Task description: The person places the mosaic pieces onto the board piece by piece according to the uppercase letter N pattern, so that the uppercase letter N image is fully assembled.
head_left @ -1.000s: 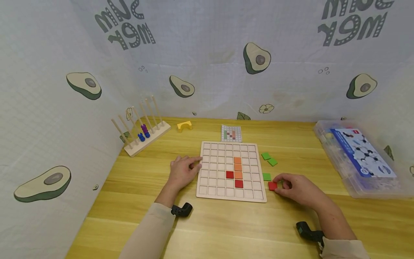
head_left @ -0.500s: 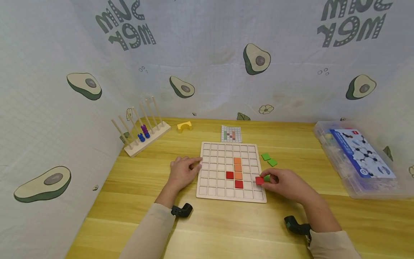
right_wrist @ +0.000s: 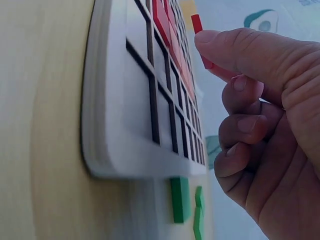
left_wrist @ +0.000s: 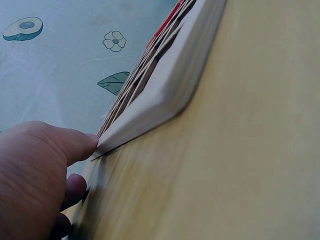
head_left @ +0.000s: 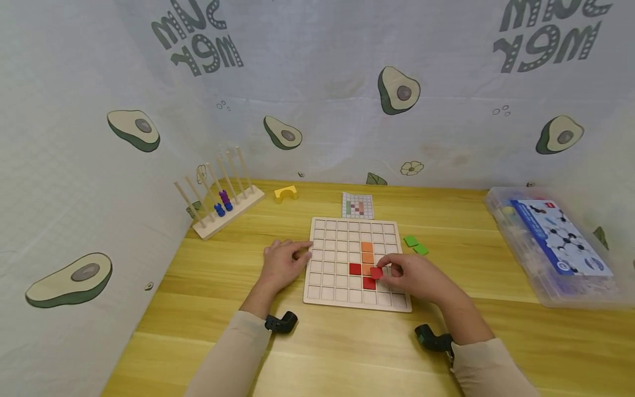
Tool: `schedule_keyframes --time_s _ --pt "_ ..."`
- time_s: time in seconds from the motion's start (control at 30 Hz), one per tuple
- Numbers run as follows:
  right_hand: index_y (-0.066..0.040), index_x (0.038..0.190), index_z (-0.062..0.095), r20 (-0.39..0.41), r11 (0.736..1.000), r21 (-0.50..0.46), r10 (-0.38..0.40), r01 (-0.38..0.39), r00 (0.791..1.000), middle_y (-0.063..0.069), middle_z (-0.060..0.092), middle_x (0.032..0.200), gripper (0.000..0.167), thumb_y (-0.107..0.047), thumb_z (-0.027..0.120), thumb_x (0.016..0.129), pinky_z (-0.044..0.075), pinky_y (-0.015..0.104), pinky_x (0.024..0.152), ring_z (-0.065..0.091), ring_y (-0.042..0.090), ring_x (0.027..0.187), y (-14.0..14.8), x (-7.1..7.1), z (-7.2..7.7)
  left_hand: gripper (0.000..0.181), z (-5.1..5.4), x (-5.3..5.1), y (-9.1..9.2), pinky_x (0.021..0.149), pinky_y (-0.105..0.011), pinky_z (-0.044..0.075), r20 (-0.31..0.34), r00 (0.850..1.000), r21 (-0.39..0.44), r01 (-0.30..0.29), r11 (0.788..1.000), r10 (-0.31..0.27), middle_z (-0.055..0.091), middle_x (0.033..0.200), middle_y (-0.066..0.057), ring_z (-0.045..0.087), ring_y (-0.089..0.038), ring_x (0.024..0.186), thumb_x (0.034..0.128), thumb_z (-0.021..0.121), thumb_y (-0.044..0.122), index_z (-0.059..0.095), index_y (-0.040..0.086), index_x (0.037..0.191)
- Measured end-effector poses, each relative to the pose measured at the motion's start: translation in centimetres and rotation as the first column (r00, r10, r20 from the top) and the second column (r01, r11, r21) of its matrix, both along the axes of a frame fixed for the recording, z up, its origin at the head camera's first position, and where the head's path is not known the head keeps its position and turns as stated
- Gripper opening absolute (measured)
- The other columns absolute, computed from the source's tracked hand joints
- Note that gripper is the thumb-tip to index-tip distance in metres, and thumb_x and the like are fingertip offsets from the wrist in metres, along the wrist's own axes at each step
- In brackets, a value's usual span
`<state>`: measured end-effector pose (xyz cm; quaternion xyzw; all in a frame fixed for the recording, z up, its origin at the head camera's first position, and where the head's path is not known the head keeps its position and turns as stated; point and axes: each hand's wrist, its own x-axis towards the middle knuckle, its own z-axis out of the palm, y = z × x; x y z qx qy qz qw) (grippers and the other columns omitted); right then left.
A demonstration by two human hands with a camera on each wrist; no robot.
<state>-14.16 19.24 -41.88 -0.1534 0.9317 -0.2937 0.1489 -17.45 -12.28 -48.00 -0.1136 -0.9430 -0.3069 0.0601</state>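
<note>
A square wooden grid board (head_left: 329, 256) lies on the table. My left hand (head_left: 283, 264) rests at its left side, with fingertips touching the edge; the left wrist view has the thumb (left_wrist: 80, 145) against that edge. Between thumb and index finger, my right hand (head_left: 421, 275) pinches a red square tile (head_left: 376, 273), held above the board's lower right part. In the right wrist view this tile (right_wrist: 197, 23) is tilted and clear of the grid. Orange tiles (head_left: 367, 257) form a column in the grid, with one red tile (head_left: 355, 269) to their left and another (head_left: 369, 283) below.
Two green tiles (head_left: 420, 250) lie right of the board; another green tile (right_wrist: 180, 200) shows in the right wrist view. Behind the board is a pattern card (head_left: 357, 205). A peg rack (head_left: 233, 212), yellow arch block (head_left: 285, 193) and plastic box (head_left: 560, 237) stand farther out.
My right hand has picked the red tile up from the table beside the board and carried it left over the grid. The left hand stays at the board's edge.
</note>
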Motion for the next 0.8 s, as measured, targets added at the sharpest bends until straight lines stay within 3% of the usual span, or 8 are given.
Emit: schedule_keyframes --time_s 0.27,0.47,0.8 --pt "-0.017 0.109 0.071 -0.048 0.999 -0.022 0.025 -0.026 0.999 -0.005 0.050 0.071 0.019 -0.023 0.075 0.092 0.035 0.024 0.059 0.044 0.010 0.063 -2.1 -0.9 -1.1 0.029 -0.1 -0.1 -0.1 0.078 -0.036 0.028 0.000 1.000 -0.001 -0.005 1.000 0.005 0.061 0.078 0.006 0.043 -0.015 0.077 0.0975 0.068 0.034 0.075 0.028 0.125" --pt "-0.013 0.111 0.071 -0.044 0.998 -0.038 0.039 -0.041 0.998 -0.003 0.049 0.071 0.021 -0.022 0.075 0.093 0.035 0.025 0.061 0.045 0.012 0.066 -3.8 -1.7 -1.3 0.029 0.0 -0.1 0.0 0.077 -0.036 0.028 -0.001 1.000 0.000 0.000 1.000 0.000 0.061 0.078 0.006 0.043 -0.015 0.078 0.0977 0.068 0.034 0.075 0.028 0.125" --pt "-0.014 0.114 0.071 -0.049 1.000 0.030 -0.003 0.005 0.999 -0.001 0.055 0.070 0.025 -0.027 0.074 0.093 0.038 0.028 0.057 0.048 0.013 0.058 -6.1 -3.1 -1.2 0.029 0.1 -0.2 0.0 0.077 -0.035 0.028 0.013 1.000 -0.007 -0.003 1.000 0.003 0.059 0.077 0.007 0.044 -0.015 0.079 0.0978 0.068 0.035 0.075 0.028 0.125"
